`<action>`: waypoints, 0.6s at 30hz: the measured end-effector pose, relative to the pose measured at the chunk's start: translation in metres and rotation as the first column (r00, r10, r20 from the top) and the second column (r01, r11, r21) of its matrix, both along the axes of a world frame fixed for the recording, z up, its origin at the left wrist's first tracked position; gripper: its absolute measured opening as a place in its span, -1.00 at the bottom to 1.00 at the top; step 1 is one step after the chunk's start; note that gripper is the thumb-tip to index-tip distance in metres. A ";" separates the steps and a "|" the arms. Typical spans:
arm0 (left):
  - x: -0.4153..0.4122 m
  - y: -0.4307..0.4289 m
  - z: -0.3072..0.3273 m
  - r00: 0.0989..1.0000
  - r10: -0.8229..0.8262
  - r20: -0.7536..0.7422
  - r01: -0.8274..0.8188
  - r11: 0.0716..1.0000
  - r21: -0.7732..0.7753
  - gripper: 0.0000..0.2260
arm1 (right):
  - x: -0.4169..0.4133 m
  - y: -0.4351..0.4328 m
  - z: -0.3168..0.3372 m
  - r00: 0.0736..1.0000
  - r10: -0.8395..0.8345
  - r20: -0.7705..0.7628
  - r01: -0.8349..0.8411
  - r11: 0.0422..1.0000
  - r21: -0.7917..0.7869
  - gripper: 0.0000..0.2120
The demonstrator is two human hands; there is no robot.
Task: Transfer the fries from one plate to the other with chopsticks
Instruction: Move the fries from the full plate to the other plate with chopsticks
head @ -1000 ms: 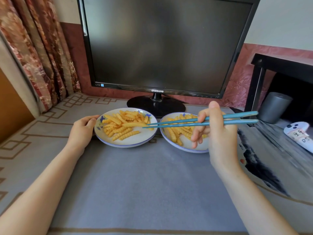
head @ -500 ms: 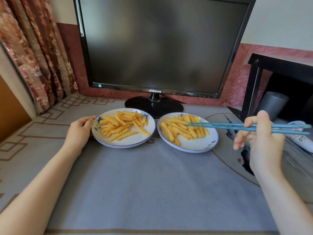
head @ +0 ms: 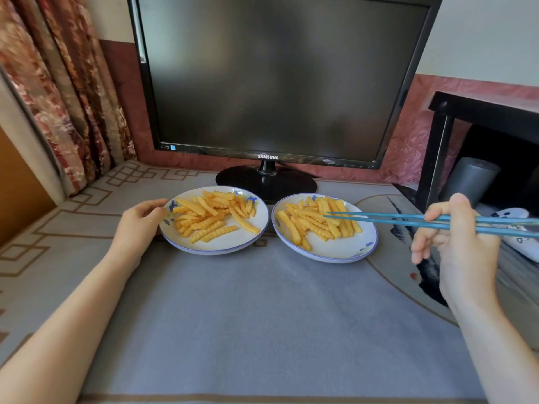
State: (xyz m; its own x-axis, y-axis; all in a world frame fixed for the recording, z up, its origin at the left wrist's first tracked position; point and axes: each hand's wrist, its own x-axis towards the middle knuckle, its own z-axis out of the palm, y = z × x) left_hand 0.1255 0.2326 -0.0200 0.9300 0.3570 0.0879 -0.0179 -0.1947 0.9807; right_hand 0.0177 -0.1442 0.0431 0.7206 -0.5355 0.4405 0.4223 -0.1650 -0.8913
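Observation:
Two white plates with blue rims stand side by side on the grey mat. The left plate (head: 221,248) carries a heap of crinkle-cut fries (head: 211,217). The right plate (head: 344,252) carries its own fries (head: 315,221). My left hand (head: 140,223) grips the left plate's left edge. To the right of the right plate, my right hand (head: 455,243) holds a pair of blue chopsticks (head: 393,221). Their tips lie over the right plate's fries, slightly apart, with no fry between them.
A black monitor (head: 277,83) on a round stand (head: 265,182) rises just behind the plates. A black side table (head: 437,141), a grey cylinder (head: 469,179) and a white game controller (head: 513,225) lie at the right. Curtains (head: 58,83) hang at the left.
One second ago the chopsticks held a fry over the left plate; that fry now lies there. My right hand has pulled back to the right, and the tips are over the right plate.

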 end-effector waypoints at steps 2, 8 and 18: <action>-0.001 -0.001 0.000 1.000 -0.005 0.003 0.005 1.000 -0.001 -0.75 | 0.000 0.003 0.004 1.000 0.000 0.017 0.000 1.000 0.014 -0.64; -0.002 0.001 0.000 1.000 -0.018 0.016 0.018 0.999 -0.027 -0.75 | 0.003 0.027 0.015 0.995 0.083 0.048 -0.087 0.993 0.079 -0.63; 0.000 0.004 -0.002 0.999 -0.037 0.016 0.037 0.999 -0.029 -0.75 | 0.036 0.090 0.009 0.917 0.362 -0.165 -0.379 0.921 -0.086 -0.62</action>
